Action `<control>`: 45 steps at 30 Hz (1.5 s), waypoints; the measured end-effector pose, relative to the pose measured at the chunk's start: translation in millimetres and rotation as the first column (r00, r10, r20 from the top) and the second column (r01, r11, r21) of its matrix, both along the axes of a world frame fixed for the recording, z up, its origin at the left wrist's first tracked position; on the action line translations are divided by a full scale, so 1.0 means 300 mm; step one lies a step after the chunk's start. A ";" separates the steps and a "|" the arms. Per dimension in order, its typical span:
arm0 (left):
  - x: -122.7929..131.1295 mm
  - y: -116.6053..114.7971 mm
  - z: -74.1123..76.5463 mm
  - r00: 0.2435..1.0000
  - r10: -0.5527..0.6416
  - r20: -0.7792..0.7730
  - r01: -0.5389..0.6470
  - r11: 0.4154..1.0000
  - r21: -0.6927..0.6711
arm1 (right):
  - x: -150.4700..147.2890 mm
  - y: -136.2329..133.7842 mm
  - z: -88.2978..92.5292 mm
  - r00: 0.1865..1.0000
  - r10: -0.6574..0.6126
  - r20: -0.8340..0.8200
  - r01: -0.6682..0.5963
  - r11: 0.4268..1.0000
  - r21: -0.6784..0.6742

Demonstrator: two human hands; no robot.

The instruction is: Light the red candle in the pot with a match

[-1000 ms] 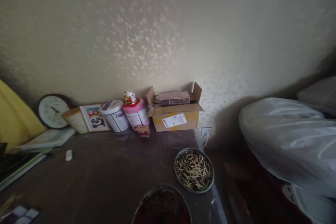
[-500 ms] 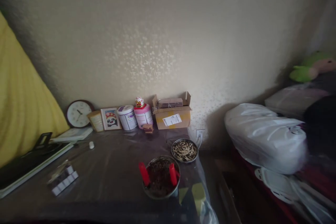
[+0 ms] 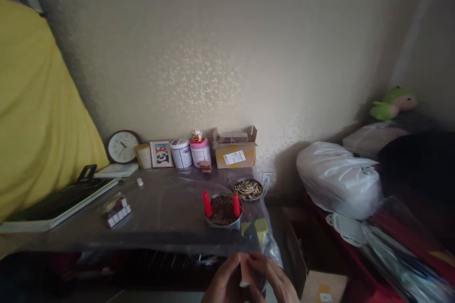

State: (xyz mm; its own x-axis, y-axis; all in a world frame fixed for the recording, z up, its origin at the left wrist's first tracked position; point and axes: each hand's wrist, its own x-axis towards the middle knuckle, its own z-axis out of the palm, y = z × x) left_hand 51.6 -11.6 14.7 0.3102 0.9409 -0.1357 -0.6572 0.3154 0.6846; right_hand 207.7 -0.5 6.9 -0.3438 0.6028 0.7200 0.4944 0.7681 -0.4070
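Observation:
At the bottom centre, below the table's front edge, my left hand (image 3: 221, 284) and my right hand (image 3: 279, 280) come together around a small brown cardboard box (image 3: 246, 271) of matchbox size. Its lower end shows a whitish spot. The fingers of both hands are bent in on it, and part of it is hidden by them. Beyond my hands stands a metal bowl (image 3: 223, 225) with dark contents and two red clips (image 3: 207, 204) on its rim. Behind it to the right, a round dish (image 3: 261, 194) holds many matchsticks (image 3: 248, 189).
On the plastic-covered table (image 3: 161, 208) lie a row of small white-ended boxes (image 3: 119, 213) and a white cap (image 3: 140, 182). Along the wall stand a clock (image 3: 123, 147), a framed picture (image 3: 162, 154), two cans (image 3: 181, 154) and an open carton (image 3: 234, 156). A white bag (image 3: 336, 177) sits at right.
Both my hands have come into view at the bottom with the small brown box. The view has shifted, so the table now sits higher and its front edge shows.

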 end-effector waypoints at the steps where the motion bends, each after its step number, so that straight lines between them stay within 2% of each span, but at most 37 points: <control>1: 0.000 0.001 0.004 0.999 0.008 0.039 -0.009 1.000 0.007 | 0.000 0.003 0.006 1.000 0.023 0.017 -0.023 1.000 0.000; 8: -0.040 0.019 0.012 0.943 0.055 0.328 -0.057 0.998 -0.004 | -0.060 0.029 0.114 0.984 0.153 0.088 -0.144 0.984 -0.101; 12: -0.058 0.037 0.004 0.910 0.107 0.401 -0.103 0.994 -0.033 | -0.095 0.051 0.122 0.979 0.187 0.081 -0.177 0.977 -0.117; 19: -0.017 0.032 -0.009 0.924 0.119 0.363 -0.126 0.992 -0.005 | -0.086 0.043 0.062 0.994 0.106 -0.009 -0.105 0.972 -0.211; 23: -0.001 0.020 -0.007 0.935 0.121 0.333 -0.134 0.991 0.017 | -0.083 0.025 0.049 0.993 0.077 -0.087 -0.100 0.948 -0.301; 29: 0.007 0.018 -0.020 0.933 0.107 0.344 -0.118 0.993 0.011 | -0.096 0.020 0.028 0.984 0.036 -0.176 -0.095 0.935 -0.342; 32: -0.006 0.025 -0.031 0.925 0.130 0.358 -0.134 0.991 -0.014 | -0.091 0.031 0.039 0.976 0.079 -0.202 -0.154 0.909 -0.387; 34: -0.023 0.026 -0.034 0.923 0.160 0.351 -0.156 0.987 -0.041 | -0.077 0.044 0.055 0.965 0.160 -0.206 -0.238 0.864 -0.444; 37: -0.047 0.018 -0.032 0.942 0.179 0.286 -0.158 0.983 -0.095 | -0.055 0.068 0.076 0.951 0.206 -0.229 -0.295 0.824 -0.483; 40: -0.050 0.004 -0.026 0.972 0.145 0.185 -0.124 0.985 -0.119 | -0.046 0.089 0.080 0.959 0.187 -0.211 -0.263 0.864 -0.429; 45: -0.024 -0.005 -0.030 0.988 0.137 0.073 -0.130 0.987 -0.089 | -0.052 0.100 0.060 0.978 0.194 -0.077 -0.209 0.913 -0.349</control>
State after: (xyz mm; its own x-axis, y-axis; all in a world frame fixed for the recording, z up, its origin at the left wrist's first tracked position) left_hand 44.3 -13.3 5.6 0.1953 0.9609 -0.1962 -0.7483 0.2753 0.6036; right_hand 192.1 29.6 24.9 -0.4603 0.7413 0.4885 0.3216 0.6521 -0.6865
